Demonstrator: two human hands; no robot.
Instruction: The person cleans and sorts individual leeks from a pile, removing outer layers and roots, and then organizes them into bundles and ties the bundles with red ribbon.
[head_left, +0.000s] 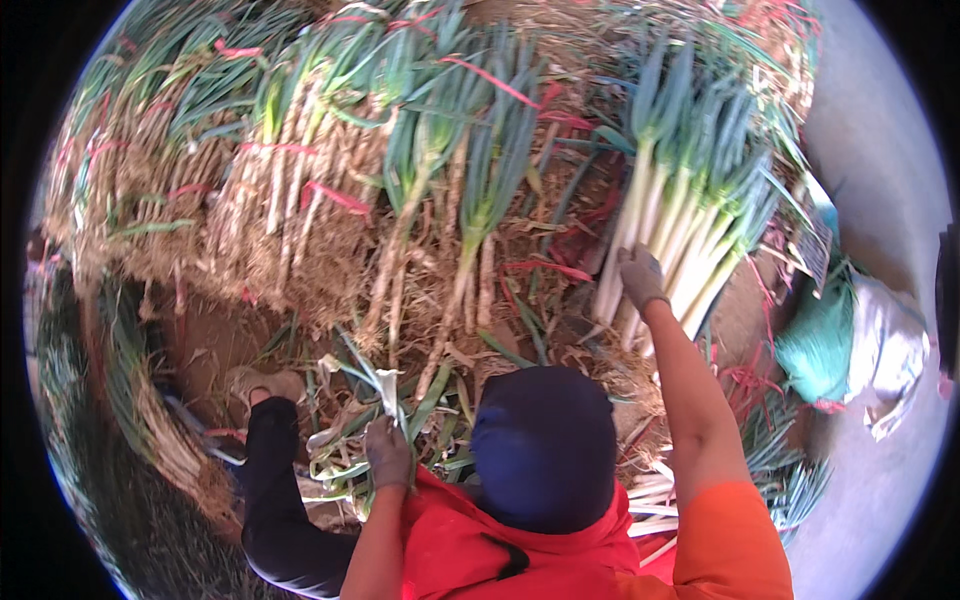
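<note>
At the right, my right hand (642, 278), in a grey glove, rests on a pile of peeled long green onions (690, 215). Its fingers bend around a white stalk at the pile's left side. The pile's green tops fan away from me. My left hand (389, 452), gloved too, is closed lower down, left of a rounded dark blue cloth shape (545, 445). A pale strip of onion leaf (388, 390) sticks up out of that fist. Below and around it lie stripped leaves (335, 455). Unpeeled green onions (470, 240) with dry roots lie ahead of the left hand.
Bundles of unpeeled onions (290, 190) with red ties fill the far left. Another bundle (165, 430) lies at the left. My shoe (265, 385) stands among the leaf scraps. A green sack (820, 335) and a silvery sack (885, 345) lie on the grey floor (870, 480) at the right.
</note>
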